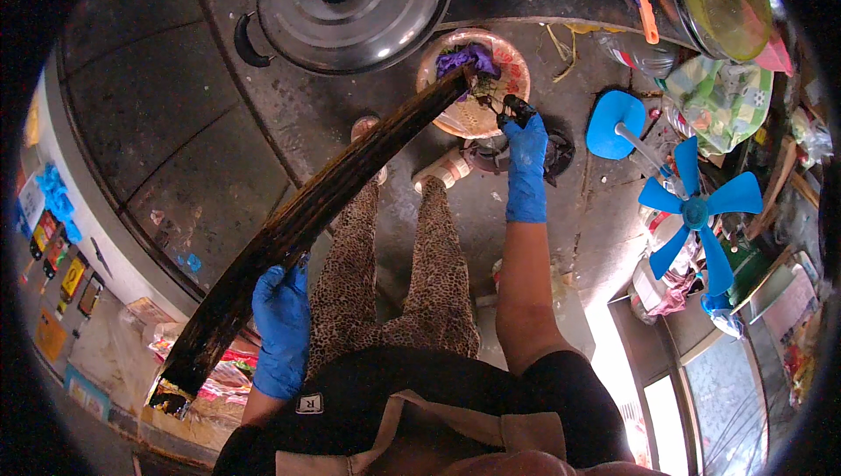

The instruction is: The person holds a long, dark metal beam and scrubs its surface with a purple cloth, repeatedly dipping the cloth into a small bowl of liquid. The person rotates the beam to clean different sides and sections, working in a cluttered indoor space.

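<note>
My left hand [282, 328], in a blue disposable glove, supports a long, dark, charred-looking wooden piece [315, 213] near its lower end. The piece slants up to the right, its far end over a round orange-rimmed basin [519, 78] on the floor. In the basin lie a purple cloth or bag [483, 55] and scraps. My right hand [525, 134], also blue-gloved, is at the basin's lower right edge, its fingers closed on a small black object [518, 108]. What that object is cannot be told.
A large lidded metal pot [394, 9] stands beyond the basin. Near my right hand is a gas burner [558, 151]. A blue fan [694, 213], a blue stool or base [614, 124] and plastic bags [719, 105] crowd the right. My sandalled foot [443, 170] is below the basin.
</note>
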Available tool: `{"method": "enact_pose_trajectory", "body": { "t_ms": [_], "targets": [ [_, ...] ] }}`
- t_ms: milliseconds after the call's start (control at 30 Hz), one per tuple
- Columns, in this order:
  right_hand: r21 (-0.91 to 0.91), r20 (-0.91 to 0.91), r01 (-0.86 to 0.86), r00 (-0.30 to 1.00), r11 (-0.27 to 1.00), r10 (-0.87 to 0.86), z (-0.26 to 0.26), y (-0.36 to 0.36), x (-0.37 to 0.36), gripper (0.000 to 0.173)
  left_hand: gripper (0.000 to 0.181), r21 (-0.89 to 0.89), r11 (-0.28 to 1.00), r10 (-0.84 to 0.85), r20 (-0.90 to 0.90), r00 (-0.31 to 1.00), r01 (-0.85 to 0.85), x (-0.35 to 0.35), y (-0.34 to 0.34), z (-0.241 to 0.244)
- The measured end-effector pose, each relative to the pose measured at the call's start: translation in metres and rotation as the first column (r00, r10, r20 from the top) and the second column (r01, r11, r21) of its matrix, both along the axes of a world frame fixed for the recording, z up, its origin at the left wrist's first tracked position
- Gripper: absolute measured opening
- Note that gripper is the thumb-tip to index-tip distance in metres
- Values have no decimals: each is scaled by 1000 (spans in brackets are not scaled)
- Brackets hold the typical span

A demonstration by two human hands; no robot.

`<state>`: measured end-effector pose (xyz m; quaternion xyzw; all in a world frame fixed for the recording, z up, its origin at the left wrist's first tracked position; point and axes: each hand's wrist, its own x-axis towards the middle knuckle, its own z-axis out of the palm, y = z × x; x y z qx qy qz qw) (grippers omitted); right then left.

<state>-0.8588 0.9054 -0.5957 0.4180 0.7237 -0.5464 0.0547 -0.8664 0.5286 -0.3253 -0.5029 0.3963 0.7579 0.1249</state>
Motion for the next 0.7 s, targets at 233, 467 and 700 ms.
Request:
{"method": "enact_pose_trajectory", "body": {
  "t_ms": [233, 467, 700],
  "targets": [
    [-64, -62, -50, 997, 997, 46, 40, -11, -13, 45, 25, 9, 1000, -1, -42, 999, 1, 12, -9, -1],
    [-177, -129, 185, 969, 967, -209, 50, -6, -24, 25, 25, -3, 999, 38, 1, 999, -38, 9, -4, -1],
    [-205, -251, 206, 934, 957, -255, 64, -8, -29, 22, 28, -7, 1000, 23, 6, 1000, -23, 9, -4, -8]
  ]
}}
